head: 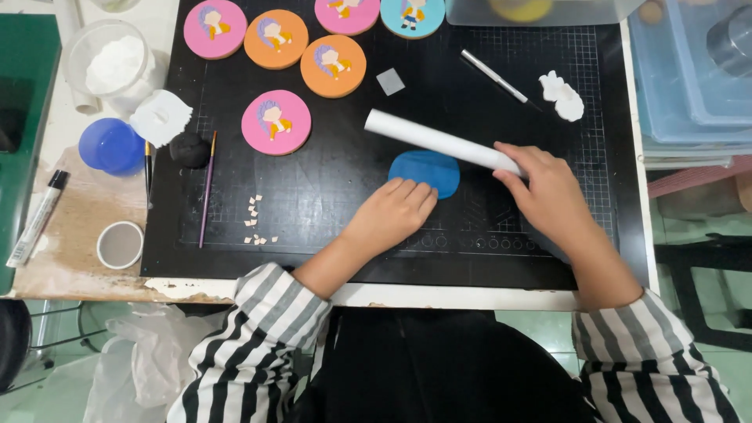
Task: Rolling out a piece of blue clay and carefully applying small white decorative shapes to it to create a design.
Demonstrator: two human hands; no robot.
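The left hand [394, 211] lies flat, palm down, fingers together and stretched out, its fingertips pressing the near edge of the blue clay slab [425, 171]; it grips nothing, just pins the slab down. The right hand [546, 190] is curled over the right end of the white roller [443, 142], fingers wrapped on top and clasping it, wrist angled in from the near right. Both sleeves are black-and-white striped. The slab is a smooth, flattened oval of bright blue, sitting near the middle of the black cutting mat [329, 211] that covers the surface, and the roller rests slantwise across its far edge, running up and away to the left. Just left and farther off, a pink disc [276, 122] with a small figure on it lies alone, with more discs in pink, orange and light blue lined up along the far edge. A small grey square [390, 81] lies beyond the roller, and a metal-handled knife [494, 76] and a lump of white clay [564, 96] lie to the far right. Tiny pale clay bits [254, 222] are scattered on the mat's near left, beside a thin brush [207, 188] and a black clay ball [189, 149]. Nothing lies between the hands and the slab.
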